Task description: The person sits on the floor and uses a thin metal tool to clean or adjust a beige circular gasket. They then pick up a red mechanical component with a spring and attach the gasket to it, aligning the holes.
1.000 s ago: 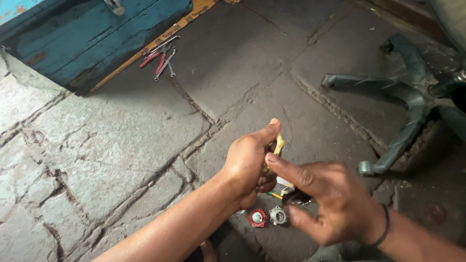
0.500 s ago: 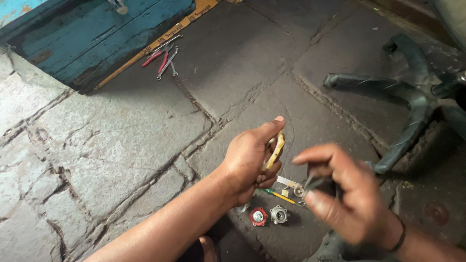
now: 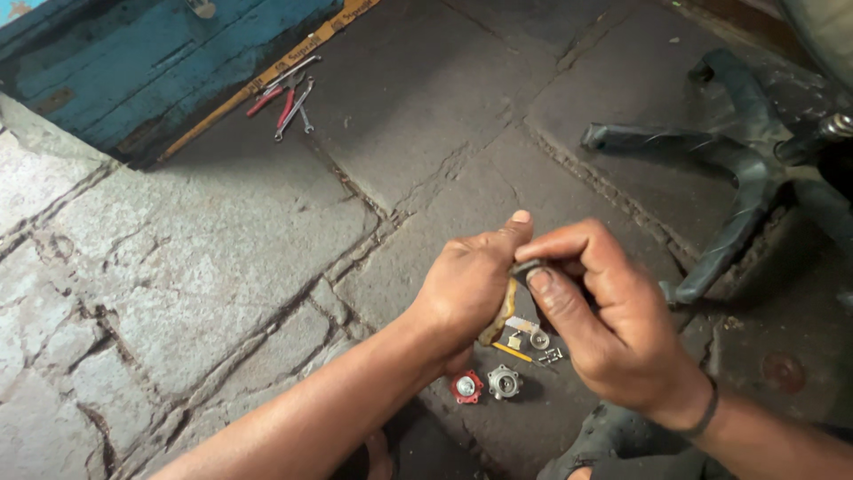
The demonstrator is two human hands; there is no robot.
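Note:
My left hand [image 3: 468, 289] grips a small yellowish-brown curved part [image 3: 499, 318] above the stone floor. My right hand [image 3: 604, 316] meets it from the right, its thumb and forefinger pinched on a small dark piece [image 3: 526, 267] at the top of that part. Below the hands, small parts lie on the floor: a red round cap [image 3: 466, 387], a silver round fitting [image 3: 504, 382], a thin yellow-handled tool [image 3: 513, 352] and a few small metal bits [image 3: 538, 340].
A black star-shaped chair base [image 3: 745, 173] lies at the right. Red-handled pliers and wrenches [image 3: 289, 96] lie at the far left near a blue wooden board [image 3: 133, 62] with a yellow edge. A dark sandal [image 3: 604, 440] is at the bottom.
My right hand has come up from the floor and closed onto the top of the part held in my left hand. My left hand has stayed almost still.

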